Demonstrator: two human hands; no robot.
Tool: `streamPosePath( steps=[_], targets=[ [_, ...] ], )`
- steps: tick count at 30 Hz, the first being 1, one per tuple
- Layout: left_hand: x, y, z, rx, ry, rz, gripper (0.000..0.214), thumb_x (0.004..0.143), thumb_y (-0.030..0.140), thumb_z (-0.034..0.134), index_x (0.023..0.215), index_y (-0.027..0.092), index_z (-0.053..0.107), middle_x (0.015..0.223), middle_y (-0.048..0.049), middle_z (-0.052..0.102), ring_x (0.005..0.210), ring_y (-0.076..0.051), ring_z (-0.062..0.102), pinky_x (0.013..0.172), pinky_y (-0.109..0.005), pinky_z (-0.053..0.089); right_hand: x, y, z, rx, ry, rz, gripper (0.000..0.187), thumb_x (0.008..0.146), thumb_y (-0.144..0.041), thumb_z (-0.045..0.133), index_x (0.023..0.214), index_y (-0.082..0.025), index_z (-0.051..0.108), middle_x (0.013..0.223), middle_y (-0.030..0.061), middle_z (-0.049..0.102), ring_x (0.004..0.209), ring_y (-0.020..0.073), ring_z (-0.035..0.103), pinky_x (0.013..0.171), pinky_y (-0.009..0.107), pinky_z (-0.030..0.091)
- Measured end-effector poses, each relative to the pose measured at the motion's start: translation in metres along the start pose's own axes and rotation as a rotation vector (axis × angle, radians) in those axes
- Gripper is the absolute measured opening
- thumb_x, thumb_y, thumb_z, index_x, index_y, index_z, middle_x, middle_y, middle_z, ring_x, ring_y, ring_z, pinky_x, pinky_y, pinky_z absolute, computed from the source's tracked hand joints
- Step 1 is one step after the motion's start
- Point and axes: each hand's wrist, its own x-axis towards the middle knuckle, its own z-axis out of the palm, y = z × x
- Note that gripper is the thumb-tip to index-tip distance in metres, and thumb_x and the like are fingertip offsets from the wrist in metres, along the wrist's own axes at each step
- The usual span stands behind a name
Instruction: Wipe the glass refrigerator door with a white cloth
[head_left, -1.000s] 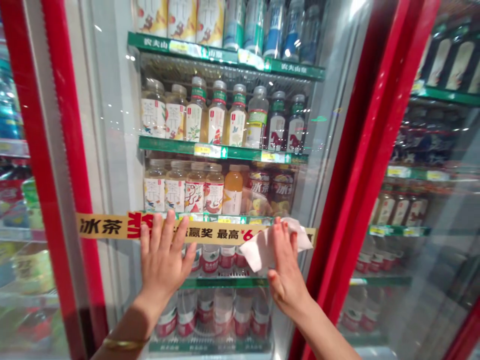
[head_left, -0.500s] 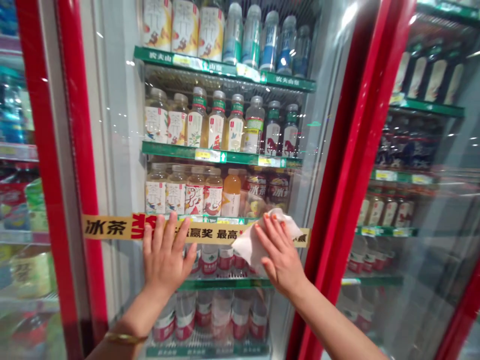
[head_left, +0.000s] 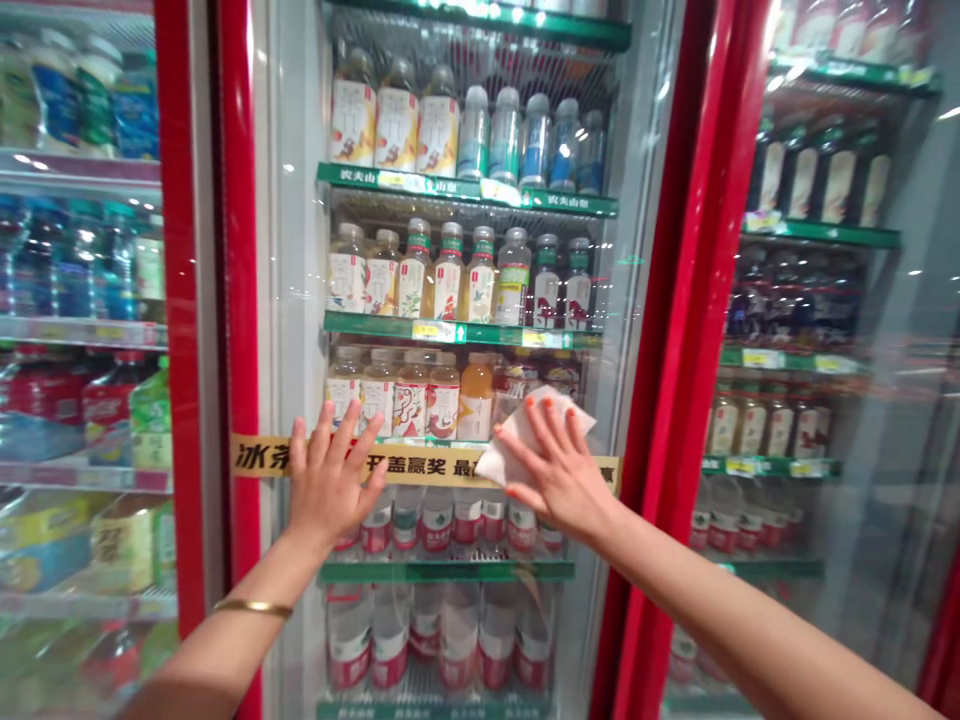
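Fingers spread, my left hand (head_left: 330, 480) lies flat against the glass door (head_left: 292, 230) of a drinks fridge, over the left part of a gold strip (head_left: 420, 465) with black lettering. It holds nothing, and a gold bangle (head_left: 253, 607) circles that wrist. Farther right, my right hand (head_left: 559, 470) presses a thin white cloth (head_left: 501, 462) to the same door. Its orange-nailed fingers are spread over the cloth, which covers part of the strip and of the shelf behind. The cloth's upper edge reaches past the fingertips.
Behind the glass, rows of bottles (head_left: 450, 285) stand on green-edged shelves (head_left: 465, 333). A red door frame (head_left: 694, 300) runs upright at the right. Another fridge with dark bottles (head_left: 832, 175) is beyond it. More drinks (head_left: 75, 260) fill a fridge at the left.
The view has shifted, so the fridge and strip appear farther right and more shelves show. My right hand and the cloth have moved left along the strip. My left hand stays flat on the glass.
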Motion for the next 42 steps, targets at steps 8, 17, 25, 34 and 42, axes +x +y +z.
streamPosePath(
  steps=[8,17,25,34,42],
  targets=[
    [-0.003,0.002,0.003,0.017,0.017,0.013,0.089,0.102,0.034,0.066,0.178,0.044,0.021,0.186,-0.0027,0.028,0.176,-0.034,0.018,0.145,-0.063,0.009,0.078,0.011,-0.019,-0.019,0.156,0.283,0.084,0.114,-0.064,0.023,0.181,-0.024,-0.008,0.19,0.0106,0.01,0.178,0.0331,0.008,0.142,0.07,0.009],
    [-0.007,0.002,0.007,0.059,-0.03,-0.024,0.084,0.104,0.037,0.062,0.178,0.043,0.023,0.184,-0.0034,0.034,0.176,-0.034,0.021,0.144,-0.066,0.009,0.047,0.033,-0.03,-0.028,0.172,0.344,0.096,0.107,-0.08,0.042,0.179,-0.018,0.028,0.19,0.0177,0.003,0.175,0.0514,0.0,0.137,0.08,0.008],
    [-0.004,-0.007,-0.006,0.063,-0.023,-0.004,0.091,0.1,0.053,0.068,0.179,0.031,0.028,0.183,-0.0105,0.035,0.174,-0.033,0.028,0.144,-0.055,0.013,0.062,-0.026,-0.004,0.028,-0.084,-0.169,0.078,0.105,-0.065,0.063,0.175,-0.046,0.034,0.19,-0.0034,0.013,0.177,0.04,0.008,0.142,0.073,0.009],
    [-0.005,-0.022,-0.005,0.081,0.014,0.057,0.088,0.101,0.061,0.066,0.178,0.037,0.029,0.176,-0.0081,0.05,0.174,-0.037,0.025,0.143,-0.068,0.0,0.117,-0.004,-0.021,-0.18,0.2,0.197,0.093,0.105,-0.081,0.044,0.181,-0.032,0.021,0.19,0.0094,-0.013,0.172,0.0565,-0.011,0.13,0.092,0.005],
    [0.047,-0.038,-0.023,0.008,0.084,0.151,0.077,0.1,0.053,0.068,0.172,0.046,0.039,0.165,-0.003,0.063,0.156,-0.03,0.054,0.139,-0.057,0.028,0.073,0.034,-0.031,-0.267,0.121,-0.015,0.09,0.106,-0.079,0.043,0.181,-0.045,0.008,0.191,0.0024,-0.01,0.175,0.0493,0.003,0.136,0.083,0.019]
  ],
)
